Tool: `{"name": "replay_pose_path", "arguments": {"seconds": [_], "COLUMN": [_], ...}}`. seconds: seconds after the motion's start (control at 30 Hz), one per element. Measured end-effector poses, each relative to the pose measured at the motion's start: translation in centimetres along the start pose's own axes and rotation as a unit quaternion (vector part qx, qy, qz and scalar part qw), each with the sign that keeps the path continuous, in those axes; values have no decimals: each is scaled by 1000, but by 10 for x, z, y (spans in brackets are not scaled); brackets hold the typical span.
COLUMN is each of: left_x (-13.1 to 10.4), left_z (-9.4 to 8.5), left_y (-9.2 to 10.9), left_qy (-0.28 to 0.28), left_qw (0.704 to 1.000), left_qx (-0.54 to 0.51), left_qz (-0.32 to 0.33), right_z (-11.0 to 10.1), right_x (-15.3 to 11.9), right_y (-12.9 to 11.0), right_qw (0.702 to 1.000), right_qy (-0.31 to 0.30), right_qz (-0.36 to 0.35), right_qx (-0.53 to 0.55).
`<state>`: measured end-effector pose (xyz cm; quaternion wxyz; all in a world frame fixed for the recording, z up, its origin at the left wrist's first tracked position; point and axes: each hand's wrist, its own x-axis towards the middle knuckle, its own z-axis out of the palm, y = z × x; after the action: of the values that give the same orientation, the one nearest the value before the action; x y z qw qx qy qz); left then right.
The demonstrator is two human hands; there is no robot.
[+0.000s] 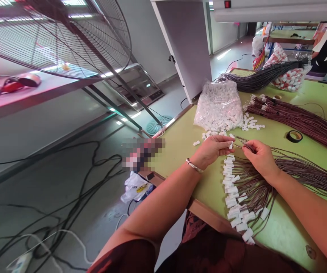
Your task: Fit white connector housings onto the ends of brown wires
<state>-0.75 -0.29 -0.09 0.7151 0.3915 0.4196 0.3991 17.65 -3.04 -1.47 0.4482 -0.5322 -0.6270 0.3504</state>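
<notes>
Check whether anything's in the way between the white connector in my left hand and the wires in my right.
Nothing visible is: your left hand pinches the white connector, and the wires in your right hand point toward it. The connector row lies nearer your body, outside that gap.

No text readable: print [222,99] on clear bag [219,112] too small, lettering [135,187] (dark) on white plastic bag [130,195] blurred.

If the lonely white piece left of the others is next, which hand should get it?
Probably the left hand: it is closer to the lone white piece, though it pinches a white connector. The right hand is farther, holds brown wires, and must reach past the left.
</notes>
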Motion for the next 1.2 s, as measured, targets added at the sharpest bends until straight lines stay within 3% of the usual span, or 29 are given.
{"name": "replay_pose_path", "arguments": {"seconds": [0.47, 0.67, 0.97, 1.2], "left_x": [1, 2, -2, 4], "left_z": [1, 0, 7, 18], "left_y": [-9, -9, -10, -21], "left_qy": [20, 20, 17, 55], "left_qw": [987, 991, 983, 991], "left_qx": [104, 71, 122, 13], "left_qz": [123, 114, 136, 123], "right_z": [-1, 1, -1, 1], "right_x": [-1, 1, -1, 1], "right_y": [-5, 4, 2, 8], "right_qw": [999, 998, 976, 992], "right_qy": [19, 11, 5, -1], "right_qz": [-19, -42, -116, -70], "right_qx": [-20, -55, -183, -103]}}
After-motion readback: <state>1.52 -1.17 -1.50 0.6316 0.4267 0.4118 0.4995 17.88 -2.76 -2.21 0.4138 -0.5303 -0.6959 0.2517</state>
